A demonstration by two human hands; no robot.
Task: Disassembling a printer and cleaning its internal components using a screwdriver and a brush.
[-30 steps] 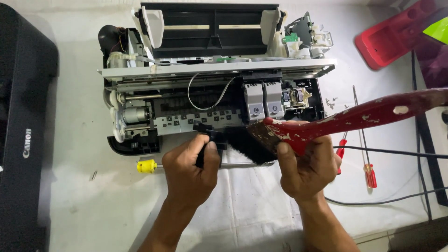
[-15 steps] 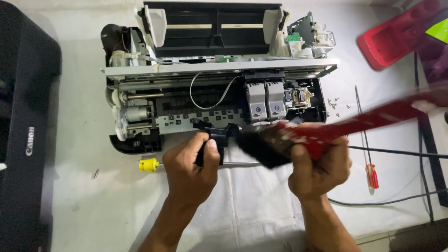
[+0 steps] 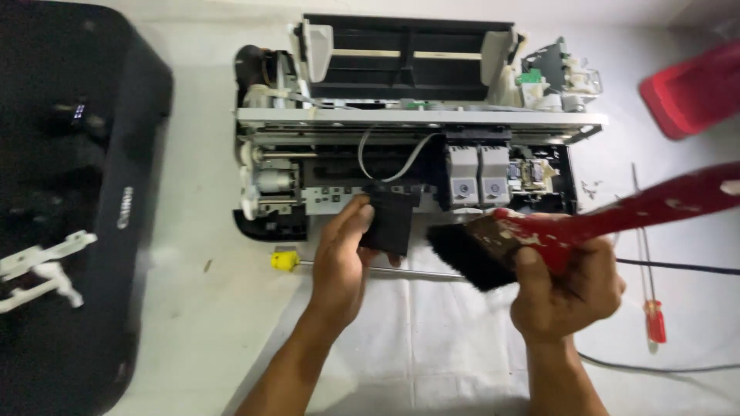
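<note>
Left hand: the left hand point(image 3: 343, 258) sits near the middle of the table, fingers and thumb clamped on a small black part point(image 3: 389, 219), holding it upright just in front of the open printer.
Right hand: the right hand point(image 3: 566, 289) is to the right of the left one, fist closed tight around the red handle of a paintbrush point(image 3: 539, 239).
Black part: a flat, dark, roughly rectangular piece, pinched at its left edge; its far edge overlaps the near rim of the printer's works in this view.
Paintbrush: red handle with chipped white spots runs up and right towards the edge of the view; its black bristles point left, just beside the black part, and whether they touch it cannot be told.
Printer: the dismantled printer point(image 3: 416, 119) lies on the far side of the hands, cover off, with two grey cartridges point(image 3: 478, 176) sitting side by side right of centre.
Yellow-handled tool: a screwdriver with a yellow handle point(image 3: 284, 260) lies on the table left of the left wrist, its shaft running right under the hands.
Red screwdriver: a red-handled screwdriver point(image 3: 655, 320) lies at the right, near the right hand.
Black casing: a large black printer body point(image 3: 69, 192) fills the left side.
Red tray: a red container point(image 3: 694, 88) sits at the far right.
Surface: white cloth point(image 3: 432, 362) covers the table under the forearms.
</note>
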